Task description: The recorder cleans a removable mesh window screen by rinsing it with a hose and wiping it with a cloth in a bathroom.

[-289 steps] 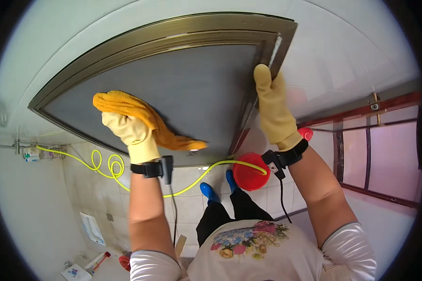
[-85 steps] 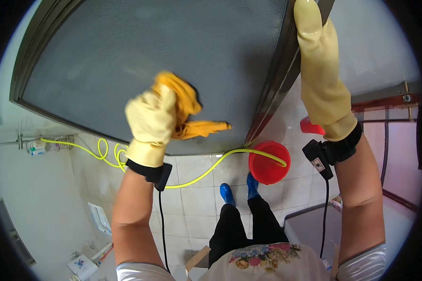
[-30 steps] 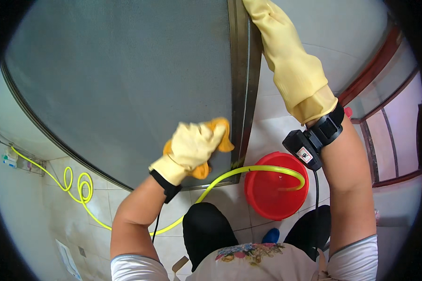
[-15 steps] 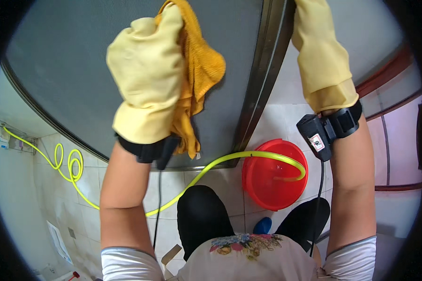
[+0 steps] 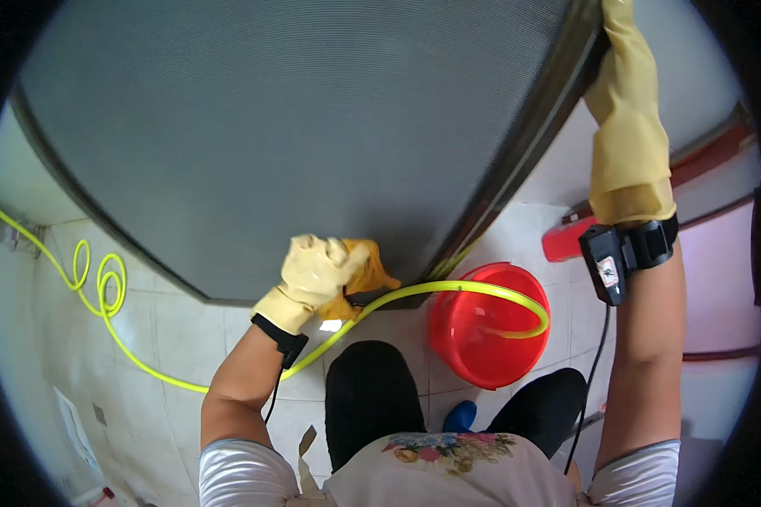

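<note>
A: Head view, count of items, please

B: Two gloved hands, pale yellow rubber. One orange cloth (image 5: 365, 275). One mesh screen panel (image 5: 296, 127) in a dark frame. One red bucket (image 5: 479, 325). One yellow-green hose (image 5: 228, 355). Two black wrist units, one on each forearm, each with a black cable

A: State of each grip?

B: Left hand (image 5: 313, 275), fingers curled shut on the orange cloth, pressing it to the lower corner of the screen panel. Right hand (image 5: 626, 93), raised along the panel's right frame edge; its fingertips run out of the picture, so I cannot tell how closed that grip is

A: Surroundings and obstructions?

B: Tiled floor (image 5: 169, 329) below. The hose lies in loops at the left, crosses the floor under the left wrist and arcs into the red bucket, which stands just right of the panel's corner. The person's dark-trousered knees are below it, one blue shoe tip between them

A: Appearance of the cloth?

B: Bunched, crumpled, mostly hidden behind the glove; only its right part shows
</note>
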### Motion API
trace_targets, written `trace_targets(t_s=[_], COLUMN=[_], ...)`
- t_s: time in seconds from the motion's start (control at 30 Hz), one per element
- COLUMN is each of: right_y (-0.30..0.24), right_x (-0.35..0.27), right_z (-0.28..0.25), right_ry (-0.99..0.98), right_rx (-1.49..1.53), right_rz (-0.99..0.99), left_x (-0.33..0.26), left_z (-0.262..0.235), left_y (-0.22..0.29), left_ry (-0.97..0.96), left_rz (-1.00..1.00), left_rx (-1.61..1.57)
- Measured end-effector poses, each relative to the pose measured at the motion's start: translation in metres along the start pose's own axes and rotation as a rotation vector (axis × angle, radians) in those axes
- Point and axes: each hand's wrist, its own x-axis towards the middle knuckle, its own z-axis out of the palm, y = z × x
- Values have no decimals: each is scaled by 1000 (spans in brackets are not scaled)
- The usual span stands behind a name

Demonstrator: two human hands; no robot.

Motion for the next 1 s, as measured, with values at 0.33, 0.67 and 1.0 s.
trace_targets(t_s=[0.33,0.67,1.0], right_y=[28,24,23], right_x=[58,56,83], right_z=[-50,-36,-66], right_ry=[66,172,124], right_rx=[177,128,104], right_rz=[126,108,147], left_x=[32,-101,14], left_z=[-66,37,-90], left_y=[-103,-2,-161], left_ry=[553,168,928], left_rz=[-526,-697,-882], left_rx=[383,49,146])
